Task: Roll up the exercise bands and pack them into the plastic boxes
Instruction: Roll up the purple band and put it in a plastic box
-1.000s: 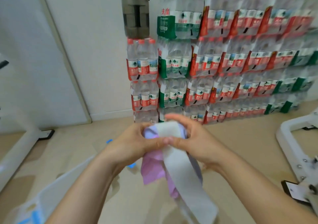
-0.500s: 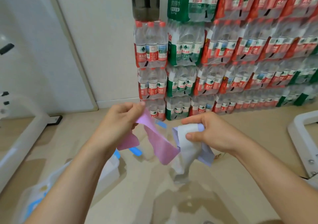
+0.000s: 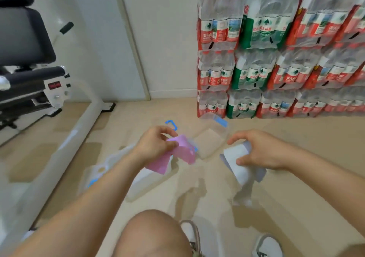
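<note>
My left hand (image 3: pixel 156 144) pinches a pink exercise band (image 3: pixel 182 153) that hangs crumpled below it. My right hand (image 3: pixel 258 151) grips a white band (image 3: pixel 238 163) together with a pale lilac one (image 3: pixel 258 172); their loose ends dangle toward the floor. Between the hands, on the floor, stands a clear plastic box with a blue clasp (image 3: pixel 212 138). A second clear box (image 3: pixel 146 181) lies under my left forearm, partly hidden, with a clear lid (image 3: pixel 98 171) beside it.
Shrink-wrapped packs of water bottles (image 3: pixel 276 59) are stacked against the back wall on the right. A white exercise machine with black pads (image 3: pixel 29 75) fills the left side. My knee (image 3: pixel 152 235) and shoes (image 3: pixel 268 245) are at the bottom, on the beige floor.
My hands have drawn apart and lowered: the left took the pink band away from the white and lilac ones kept in the right. The view tilted down toward the boxes.
</note>
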A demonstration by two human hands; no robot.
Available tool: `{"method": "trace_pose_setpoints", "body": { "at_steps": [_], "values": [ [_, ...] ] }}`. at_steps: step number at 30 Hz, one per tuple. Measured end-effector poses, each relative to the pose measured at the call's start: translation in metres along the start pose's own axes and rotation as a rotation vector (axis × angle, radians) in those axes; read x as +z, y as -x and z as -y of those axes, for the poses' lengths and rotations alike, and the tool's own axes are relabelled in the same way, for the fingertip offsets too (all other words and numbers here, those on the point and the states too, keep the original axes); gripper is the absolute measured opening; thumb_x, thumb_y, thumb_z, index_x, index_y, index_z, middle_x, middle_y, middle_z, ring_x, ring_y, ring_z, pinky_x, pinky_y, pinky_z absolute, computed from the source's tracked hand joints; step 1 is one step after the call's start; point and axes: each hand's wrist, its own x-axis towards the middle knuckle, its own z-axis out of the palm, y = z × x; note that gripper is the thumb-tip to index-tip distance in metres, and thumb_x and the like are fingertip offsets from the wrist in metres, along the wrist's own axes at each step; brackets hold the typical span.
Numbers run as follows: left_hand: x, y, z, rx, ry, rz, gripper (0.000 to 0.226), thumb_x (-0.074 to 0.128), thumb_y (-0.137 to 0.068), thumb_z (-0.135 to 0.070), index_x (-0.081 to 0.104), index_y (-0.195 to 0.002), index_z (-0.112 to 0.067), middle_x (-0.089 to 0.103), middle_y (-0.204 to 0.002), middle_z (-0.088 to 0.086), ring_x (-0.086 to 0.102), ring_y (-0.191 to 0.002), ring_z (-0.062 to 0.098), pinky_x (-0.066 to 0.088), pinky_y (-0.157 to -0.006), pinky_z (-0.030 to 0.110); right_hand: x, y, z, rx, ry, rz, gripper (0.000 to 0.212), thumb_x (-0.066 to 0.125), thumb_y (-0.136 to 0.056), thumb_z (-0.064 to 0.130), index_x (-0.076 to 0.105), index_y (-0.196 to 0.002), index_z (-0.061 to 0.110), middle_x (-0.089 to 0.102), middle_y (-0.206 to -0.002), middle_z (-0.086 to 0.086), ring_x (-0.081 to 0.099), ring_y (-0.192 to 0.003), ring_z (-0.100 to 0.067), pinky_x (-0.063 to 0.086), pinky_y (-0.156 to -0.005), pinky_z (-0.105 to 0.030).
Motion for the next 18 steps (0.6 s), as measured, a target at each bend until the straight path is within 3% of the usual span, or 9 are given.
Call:
{"method": "trace_pose_setpoints", "body": {
  "at_steps": [3, 5, 8, 11, 14, 16, 18],
  "values": [
    [0.025, -0.013, 0.051, -0.134, 0.059, 0.056, 0.019, 0.068, -0.081, -0.004, 0.065, -0.096, -0.016, 0.065, -0.066, 0.0, 0.055, -0.039, -0.003, 0.043, -0.044, 0.011, 0.011, -0.016, -0.001, 0.064, -0.131, 0.046, 0.048, 0.077, -0.075, 0.02, 0.058, -0.117, 0.034, 0.057, -0.124, -0.003, 0.057, -0.106, -0.021, 0.049, -0.086, -0.029],
    [0.041, -0.02, 0.078, -0.2, 0.031, 0.081, 0.024, 0.063, -0.082, -0.002, 0.064, -0.098, -0.019, 0.064, -0.07, -0.002, 0.058, -0.046, -0.001, 0.043, -0.045, 0.01, 0.02, -0.025, -0.003, 0.086, -0.203, 0.054, 0.044, 0.077, -0.076, 0.019, 0.058, -0.113, 0.035, 0.057, -0.116, -0.004, 0.059, -0.096, -0.02, 0.049, -0.076, -0.028],
    [0.06, -0.023, 0.108, -0.197, -0.003, 0.109, 0.036, 0.055, -0.081, 0.001, 0.061, -0.109, -0.022, 0.067, -0.083, 0.004, 0.063, -0.07, 0.019, 0.056, -0.063, 0.027, 0.036, -0.031, -0.012, 0.124, -0.29, 0.066, 0.042, 0.078, -0.076, 0.018, 0.058, -0.108, 0.035, 0.053, -0.113, -0.004, 0.057, -0.093, -0.018, 0.045, -0.071, -0.027],
    [0.068, -0.011, 0.132, -0.229, -0.069, 0.129, 0.037, 0.049, -0.086, -0.003, 0.055, -0.118, -0.02, 0.069, -0.091, 0.004, 0.067, -0.08, 0.029, 0.054, -0.063, 0.027, 0.04, -0.033, -0.02, 0.173, -0.45, 0.02, 0.033, 0.078, -0.076, 0.013, 0.063, -0.101, 0.028, 0.058, -0.116, -0.01, 0.057, -0.099, -0.021, 0.048, -0.082, -0.033],
    [0.063, -0.007, 0.141, -0.286, -0.316, 0.088, 0.051, 0.054, -0.085, -0.01, 0.043, -0.135, -0.017, 0.06, -0.124, 0.01, 0.063, -0.104, 0.029, 0.048, -0.076, 0.028, 0.037, -0.032, -0.015, 0.186, -0.561, -0.029, 0.026, 0.078, -0.075, 0.011, 0.067, -0.095, 0.022, 0.064, -0.109, -0.016, 0.062, -0.091, -0.028, 0.05, -0.086, -0.038],
    [0.055, -0.009, 0.11, -0.315, -0.067, -0.015, 0.045, 0.056, -0.086, -0.011, 0.05, -0.131, -0.016, 0.058, -0.127, 0.009, 0.06, -0.101, 0.025, 0.047, -0.079, 0.031, 0.029, -0.03, -0.007, 0.16, -0.603, -0.086, 0.026, 0.08, -0.074, 0.013, 0.066, -0.094, 0.022, 0.061, -0.093, -0.012, 0.059, -0.082, -0.027, 0.048, -0.078, -0.033],
    [0.045, -0.006, 0.051, -0.233, 0.332, 0.034, 0.024, 0.056, -0.091, -0.016, 0.064, -0.113, -0.015, 0.067, -0.107, 0.008, 0.062, -0.089, 0.019, 0.048, -0.076, 0.029, 0.018, -0.028, 0.003, 0.132, -0.653, -0.165, 0.029, 0.081, -0.073, 0.015, 0.063, -0.095, 0.021, 0.048, -0.075, -0.005, 0.051, -0.073, -0.021, 0.041, -0.069, -0.029]
  ]
}}
